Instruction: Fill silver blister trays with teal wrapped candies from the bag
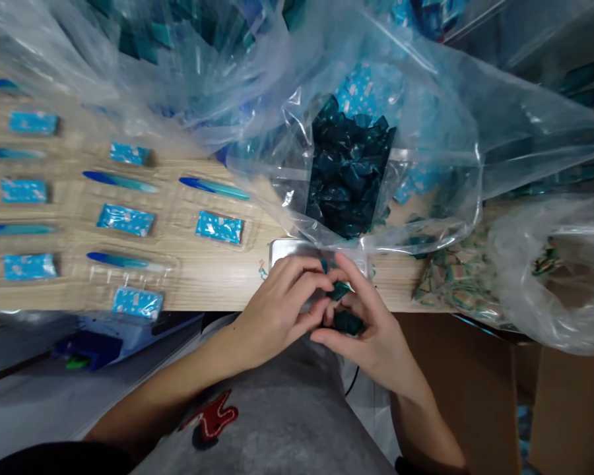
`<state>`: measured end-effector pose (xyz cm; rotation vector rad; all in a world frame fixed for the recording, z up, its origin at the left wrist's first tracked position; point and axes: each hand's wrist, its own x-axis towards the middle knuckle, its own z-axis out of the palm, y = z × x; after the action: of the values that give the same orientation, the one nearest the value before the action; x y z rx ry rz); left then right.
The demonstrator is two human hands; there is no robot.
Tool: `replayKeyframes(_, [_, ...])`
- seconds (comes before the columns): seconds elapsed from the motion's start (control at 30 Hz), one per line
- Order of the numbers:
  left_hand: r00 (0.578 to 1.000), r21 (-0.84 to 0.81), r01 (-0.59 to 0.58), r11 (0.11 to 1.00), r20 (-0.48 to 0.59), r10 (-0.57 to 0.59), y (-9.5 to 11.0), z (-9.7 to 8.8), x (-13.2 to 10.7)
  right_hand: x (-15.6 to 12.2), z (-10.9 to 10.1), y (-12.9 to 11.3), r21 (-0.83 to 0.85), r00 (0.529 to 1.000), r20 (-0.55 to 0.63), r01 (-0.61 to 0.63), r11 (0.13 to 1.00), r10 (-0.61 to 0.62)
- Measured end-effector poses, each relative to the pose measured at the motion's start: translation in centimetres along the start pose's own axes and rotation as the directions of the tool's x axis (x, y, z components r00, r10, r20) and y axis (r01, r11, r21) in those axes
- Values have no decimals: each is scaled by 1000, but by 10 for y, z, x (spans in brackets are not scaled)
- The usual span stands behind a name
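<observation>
My left hand (277, 310) and my right hand (373, 333) meet over the table's front edge, close above a flat metal plate or scale (294, 249). Left fingertips pinch a small dark teal foil packet (339, 290). A second such packet (349, 322) sits against my right fingers, which also touch the upper one. A clear plastic bag (426, 152) full of matching packets (346, 171) stands open just beyond my hands.
A wooden table (218, 284) carries rows of blue rectangular packets (125, 220) and blue-tipped slender items (120, 181) in clear blister trays. More plastic bags lie at the back and right, one over multicoloured sachets (455, 277). Cardboard boxes (455, 389) stand below the table's right side.
</observation>
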<state>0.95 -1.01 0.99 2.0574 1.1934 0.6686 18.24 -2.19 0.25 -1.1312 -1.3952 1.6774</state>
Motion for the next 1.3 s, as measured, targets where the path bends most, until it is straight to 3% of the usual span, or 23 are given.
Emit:
replayKeyframes(0.17, [999, -32, 10, 999, -33, -11, 1, 1, 3, -5, -4, 3, -16, 998, -12, 69, 998, -69])
replayKeyframes(0.33, [996, -161, 89, 983, 6, -89, 6, 4, 6, -6, -5, 5, -214, 960, -206, 148, 966, -192])
replayKeyframes(0.57, [997, 5, 70, 998, -38, -70, 11, 12, 4, -13, -7, 11, -321, 920, -320, 118, 940, -225])
replayKeyframes(0.67, [996, -41, 94, 995, 9, -93, 13, 15, 2, -18, -11, 15, -359, 921, -280, 161, 919, -271])
replayKeyframes(0.83, [964, -362, 265, 894, 67, -258, 12, 16, 1, -19, -16, 13, -559, 890, -129, 298, 774, -437])
replayKeyframes(1.03, [979, -417, 170, 893, -33, -202, 8, 15, 3, -14, -10, 11, -572, 874, -163, 295, 766, -458])
replayKeyframes(1.17, [962, -457, 216, 863, -53, -269, 7, 17, 0, -12, -4, 14, -616, 855, -155, 307, 726, -494])
replayKeyframes(1.3, [949, -483, 252, 838, -48, -313, 6, 18, -3, -10, -7, 15, -606, 865, -188, 270, 748, -464])
